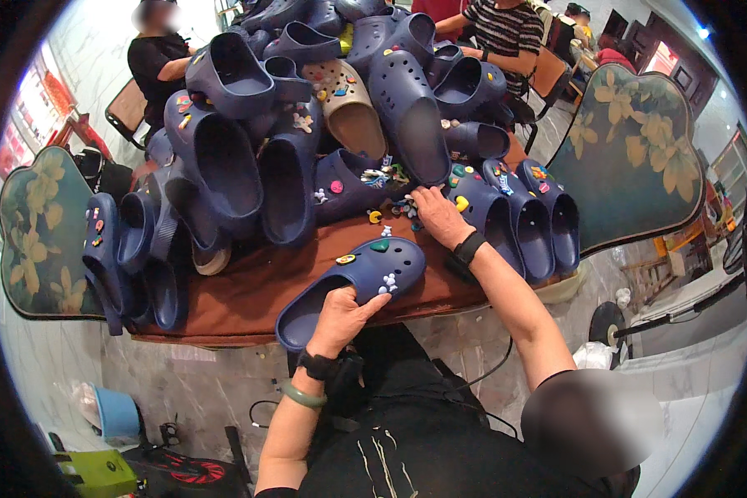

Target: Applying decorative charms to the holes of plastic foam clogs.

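Observation:
A navy blue foam clog point(353, 286) rests near the table's front edge, its toe pointing away to the right. Green, yellow and white charms are fixed in its holes. My left hand point(340, 319) grips it, with the thumb on the upper and the other fingers inside the opening. Farther off, my right hand point(444, 217) reaches down into a small pile of loose shoe charms point(407, 207). Its fingers are drawn together, and what they hold is hidden. A yellow charm point(375, 217) and a white charm point(387, 231) lie just beyond the clog's toe.
Navy clogs point(411, 108) are heaped behind, with one beige clog point(353, 108) among them. Decorated clogs point(533, 224) line the right side; others point(120, 249) stand left. The table wears a brown cloth point(224, 303). Two people point(153, 70) point(506, 41) sit across.

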Tool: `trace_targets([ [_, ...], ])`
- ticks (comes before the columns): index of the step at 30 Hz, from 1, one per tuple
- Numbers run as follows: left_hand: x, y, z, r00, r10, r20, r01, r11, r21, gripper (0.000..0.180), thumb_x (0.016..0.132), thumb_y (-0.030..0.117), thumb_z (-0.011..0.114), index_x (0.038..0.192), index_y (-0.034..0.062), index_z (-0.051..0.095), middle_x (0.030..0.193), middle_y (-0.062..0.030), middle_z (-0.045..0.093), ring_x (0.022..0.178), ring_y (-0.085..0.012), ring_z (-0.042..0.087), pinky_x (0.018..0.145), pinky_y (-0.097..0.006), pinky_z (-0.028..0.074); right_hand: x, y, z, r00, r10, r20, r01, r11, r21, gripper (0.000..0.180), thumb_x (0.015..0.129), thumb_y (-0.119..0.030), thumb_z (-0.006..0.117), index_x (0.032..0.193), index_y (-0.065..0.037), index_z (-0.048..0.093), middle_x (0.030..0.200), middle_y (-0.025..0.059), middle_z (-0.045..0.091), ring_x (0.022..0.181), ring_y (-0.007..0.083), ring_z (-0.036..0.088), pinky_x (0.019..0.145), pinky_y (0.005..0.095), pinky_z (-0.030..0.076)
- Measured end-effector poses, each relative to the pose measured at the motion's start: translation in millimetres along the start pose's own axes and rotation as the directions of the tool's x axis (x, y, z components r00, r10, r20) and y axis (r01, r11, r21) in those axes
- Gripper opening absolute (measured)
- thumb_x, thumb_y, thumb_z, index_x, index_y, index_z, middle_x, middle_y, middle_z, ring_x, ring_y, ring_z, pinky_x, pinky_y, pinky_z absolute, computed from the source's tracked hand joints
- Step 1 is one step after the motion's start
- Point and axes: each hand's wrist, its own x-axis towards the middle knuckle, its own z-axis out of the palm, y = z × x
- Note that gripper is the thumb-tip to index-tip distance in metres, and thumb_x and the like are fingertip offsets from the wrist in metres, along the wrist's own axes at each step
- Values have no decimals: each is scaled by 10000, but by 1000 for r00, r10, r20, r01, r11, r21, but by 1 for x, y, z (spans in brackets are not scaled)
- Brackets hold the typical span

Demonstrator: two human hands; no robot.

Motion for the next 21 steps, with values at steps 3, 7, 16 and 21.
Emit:
trace_targets([
  [3,-2,-3,5,992,48,-114,-17,966,259,315,796,242,805,867,-24,652,790,-91,671,718,-228,628,676,-330,493,2,1,-1,1000,3,5,-3,1000,19,346,802,-20,575,1147,7,579,1159,156,600,1052,319,564,900,375,496],
  [7,-11,-6,11,847,421,-323,-174,795,581,491,726,312,846,1024,35,571,973,-122,556,970,-310,540,860,-398,418,2,-15,-44,967,36,-253,-8,994,110,315,772,-32,608,1071,-125,639,1000,78,635,1014,320,587,759,400,526],
  [16,-3,6,-21,865,491,108,-367,470,803,746,683,310,830,1330,208,472,1298,-150,429,1227,-346,409,1015,-536,297,-44,-89,-84,966,149,-210,-77,946,315,391,738,-4,693,1116,-37,603,990,139,637,907,326,637,773,393,540],
  [21,-11,10,5,882,471,-18,-162,339,927,618,758,365,773,1245,166,448,1256,-178,472,1144,-340,466,875,-497,375,-39,-90,-66,946,238,-219,-93,850,519,299,783,-26,717,1067,-12,625,1039,154,631,943,328,634,792,393,539],
])
